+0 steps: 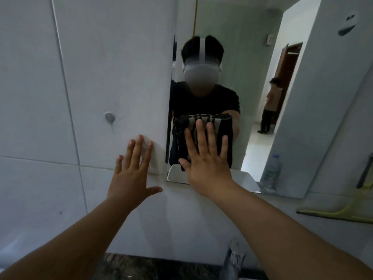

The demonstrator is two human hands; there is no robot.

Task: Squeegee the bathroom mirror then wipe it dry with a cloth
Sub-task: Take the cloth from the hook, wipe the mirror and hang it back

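R hand (207, 158) flat, fingers spread, pressing striped cloth (226, 126) onto mirror (252, 67). L hand (132, 168) open, palm on wall tile (111, 77) just left. Squeegee (333, 214) lies well right of R hand.

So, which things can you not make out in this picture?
- Cloth: mostly hidden under the right hand.
- Squeegee: cut off by the right edge of the head view.
- Tap: blurred, at the bottom edge.
- Bottle: label too blurred to read.
- Mirror: wet or dry, cannot tell.
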